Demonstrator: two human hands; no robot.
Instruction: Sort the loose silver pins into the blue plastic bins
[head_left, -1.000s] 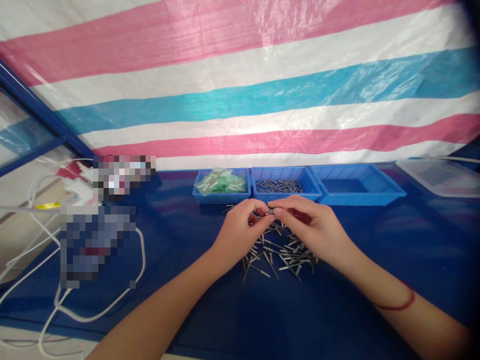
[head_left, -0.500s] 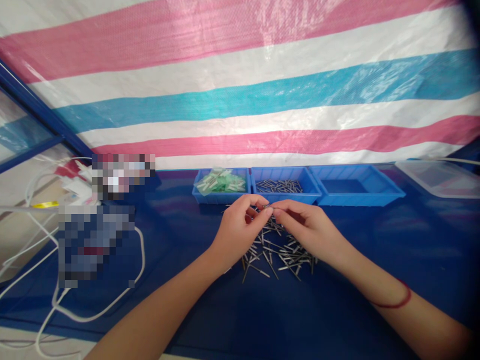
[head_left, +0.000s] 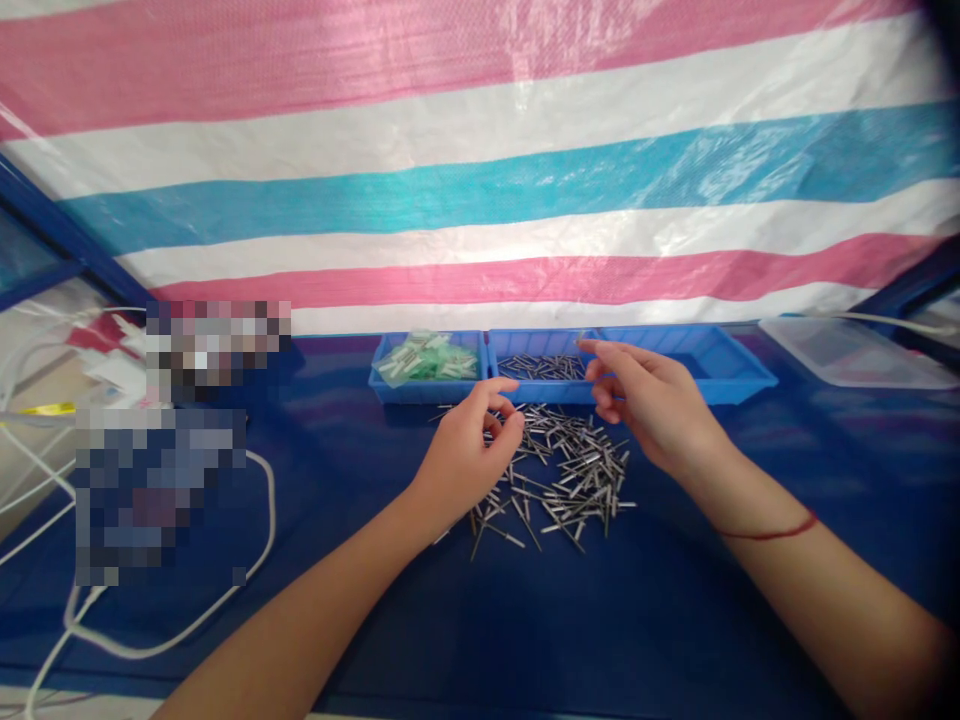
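Note:
A pile of small metal pins (head_left: 574, 470) lies on the blue table (head_left: 525, 620). My left hand (head_left: 469, 455) hovers over the pile's left edge, loosely curled, thumb and forefinger apart with nothing seen between them. My right hand (head_left: 649, 405) is raised over the rim between the middle bin (head_left: 540, 388) and the right bin (head_left: 709, 375). Its thumb and forefinger pinch together on a tiny piece that is too small to name. The middle bin holds metal pins. The left bin (head_left: 420, 388) holds green plastic pieces.
A clear plastic tray (head_left: 847, 350) sits at the far right. White cables (head_left: 225, 590) loop across the table's left side beside blurred-out objects (head_left: 157, 490). A striped pink, white and blue tarp (head_left: 480, 180) hangs behind the bins.
My hands have separated. The right hand rose and moved back and right toward the bins with its pinch. The left hand let go and dropped toward the pile. The view shifted slightly left.

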